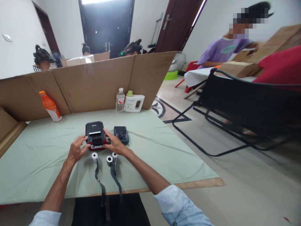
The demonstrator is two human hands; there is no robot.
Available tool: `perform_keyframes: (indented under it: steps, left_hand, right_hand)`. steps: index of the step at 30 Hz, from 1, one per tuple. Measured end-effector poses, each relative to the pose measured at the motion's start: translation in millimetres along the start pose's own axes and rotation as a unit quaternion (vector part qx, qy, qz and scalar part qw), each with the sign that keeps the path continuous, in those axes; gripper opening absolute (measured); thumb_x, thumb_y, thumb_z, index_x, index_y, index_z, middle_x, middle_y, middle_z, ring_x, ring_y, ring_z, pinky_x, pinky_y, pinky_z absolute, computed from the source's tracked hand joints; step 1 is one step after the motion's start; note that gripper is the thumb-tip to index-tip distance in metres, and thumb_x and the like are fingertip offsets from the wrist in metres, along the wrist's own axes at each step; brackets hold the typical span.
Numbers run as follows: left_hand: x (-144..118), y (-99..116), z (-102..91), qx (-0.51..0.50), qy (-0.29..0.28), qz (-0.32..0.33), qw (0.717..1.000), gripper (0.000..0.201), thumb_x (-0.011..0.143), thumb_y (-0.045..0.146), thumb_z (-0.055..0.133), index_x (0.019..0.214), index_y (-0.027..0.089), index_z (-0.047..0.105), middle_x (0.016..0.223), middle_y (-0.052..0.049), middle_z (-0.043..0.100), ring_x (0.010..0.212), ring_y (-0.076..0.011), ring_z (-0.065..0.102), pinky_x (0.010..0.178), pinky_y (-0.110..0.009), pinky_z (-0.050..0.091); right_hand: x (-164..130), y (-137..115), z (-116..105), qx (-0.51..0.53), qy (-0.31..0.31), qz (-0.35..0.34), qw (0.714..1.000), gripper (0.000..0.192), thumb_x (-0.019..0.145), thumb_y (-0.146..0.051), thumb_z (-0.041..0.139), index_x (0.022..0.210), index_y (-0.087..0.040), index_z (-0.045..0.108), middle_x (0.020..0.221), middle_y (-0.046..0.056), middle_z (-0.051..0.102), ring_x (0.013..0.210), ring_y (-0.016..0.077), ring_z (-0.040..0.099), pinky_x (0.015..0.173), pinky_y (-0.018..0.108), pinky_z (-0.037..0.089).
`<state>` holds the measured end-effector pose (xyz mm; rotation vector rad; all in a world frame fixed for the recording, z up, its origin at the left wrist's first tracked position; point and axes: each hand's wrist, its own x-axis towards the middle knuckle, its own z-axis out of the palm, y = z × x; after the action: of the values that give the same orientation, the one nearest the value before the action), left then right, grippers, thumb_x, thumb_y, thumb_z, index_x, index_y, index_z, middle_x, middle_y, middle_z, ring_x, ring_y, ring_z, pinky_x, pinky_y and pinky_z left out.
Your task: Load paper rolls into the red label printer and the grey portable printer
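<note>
The small red-and-black printer (pixel 95 135) sits just below the middle of the frame on the green-covered surface (pixel 164 157), its lid apparently up, no roll visibly seated inside. By the look of it loading is not done: three paper rolls (pixel 95 156) lie just below it, two trailing dark strips. The left hand (pixel 76 151) grips the printer's left side, the right hand (pixel 115 145) its right. A dark second device (pixel 121 134) rests just right of it.
</note>
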<state>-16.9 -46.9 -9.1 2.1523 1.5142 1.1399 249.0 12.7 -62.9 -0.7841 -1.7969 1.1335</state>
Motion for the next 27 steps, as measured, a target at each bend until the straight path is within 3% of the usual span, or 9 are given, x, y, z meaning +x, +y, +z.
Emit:
perform_keyframes:
  steps: [7,12,21,24,27]
  left_hand:
    - [1,-1,-1.5,0.038,-0.013,0.020,0.999,0.032,0.090,0.041,0.070,0.117,0.023,0.073,0.133,-0.014,0.067,0.121,-0.0314,0.066,0.105,-0.048,0.056]
    - [1,-3,-1.5,0.073,-0.020,0.044,0.996,0.028,0.092,0.038,0.066,0.117,0.025,0.071,0.136,-0.012,0.065,0.123,-0.0290,0.065,0.107,-0.045,0.054]
    - [0,10,-6.2,0.193,-0.042,0.041,0.979,0.025,0.095,0.034,0.063,0.117,0.025,0.068,0.131,-0.009,0.066,0.109,-0.0251,0.070,0.090,-0.036,0.060]
    - [1,25,-9.7,0.223,-0.029,0.041,0.974,0.026,0.092,0.030,0.064,0.117,0.024,0.068,0.125,-0.009,0.068,0.104,-0.0251,0.071,0.087,-0.037,0.061]
    - [0,63,-17.5,0.208,0.045,0.114,0.970,0.019,0.090,0.016,0.058,0.105,0.020,0.069,0.112,-0.011,0.070,0.100,-0.0255,0.072,0.086,-0.039,0.061]
  right_hand:
    - [0,0,-3,-0.033,0.006,-0.009,0.999,0.107,0.074,-0.032,0.088,0.165,-0.026,0.031,0.160,0.012,0.050,0.147,0.0331,0.048,0.124,0.054,0.032]
    - [0,-1,-3,-0.020,-0.001,-0.003,1.000,0.109,0.072,-0.026,0.088,0.165,-0.030,0.031,0.156,0.010,0.055,0.143,0.0330,0.053,0.122,0.055,0.036]
    - [4,-7,-3,0.002,-0.009,-0.025,1.000,0.110,0.073,-0.025,0.085,0.166,-0.030,0.025,0.153,0.010,0.058,0.140,0.0314,0.056,0.121,0.052,0.039]
    - [6,-6,-2,0.007,0.003,-0.006,1.000,0.115,0.071,-0.027,0.087,0.167,-0.026,0.024,0.160,0.014,0.049,0.145,0.0342,0.051,0.121,0.052,0.038]
    - [6,-7,-1,0.004,0.002,0.004,1.000,0.115,0.071,-0.030,0.089,0.167,-0.024,0.025,0.160,0.016,0.049,0.146,0.0358,0.049,0.122,0.053,0.037]
